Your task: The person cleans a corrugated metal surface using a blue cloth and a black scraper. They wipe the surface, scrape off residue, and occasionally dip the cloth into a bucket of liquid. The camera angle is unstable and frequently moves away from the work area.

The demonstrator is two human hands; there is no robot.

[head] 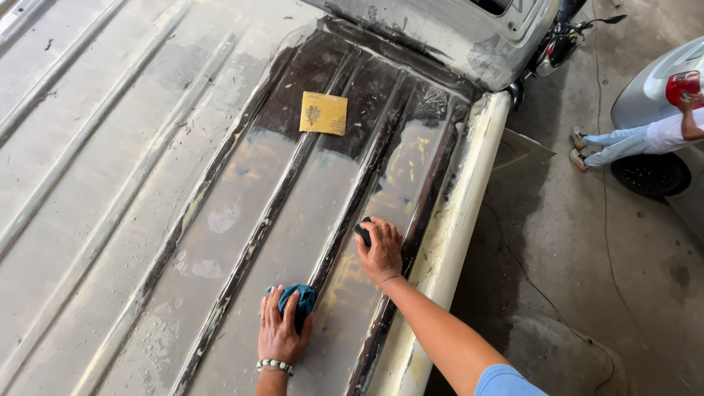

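I look down on a ribbed, wet vehicle roof (220, 220) with a dark, sanded patch. My left hand (279, 334), with a bead bracelet at the wrist, presses a blue cloth (301, 301) flat on the roof between two ribs. Farther out and to the right, my right hand (380, 251) grips a small dark sanding block (363, 231) against the panel near the roof's right edge. A yellow sheet of sandpaper (323, 114) lies loose on the dark patch, well beyond both hands.
The roof's cream edge (455, 220) drops to a concrete floor (587, 279) on the right. A person in white crouches by a silver car (660, 95) at far right. A motorcycle (561, 40) stands beyond the roof. A thin cable runs across the floor.
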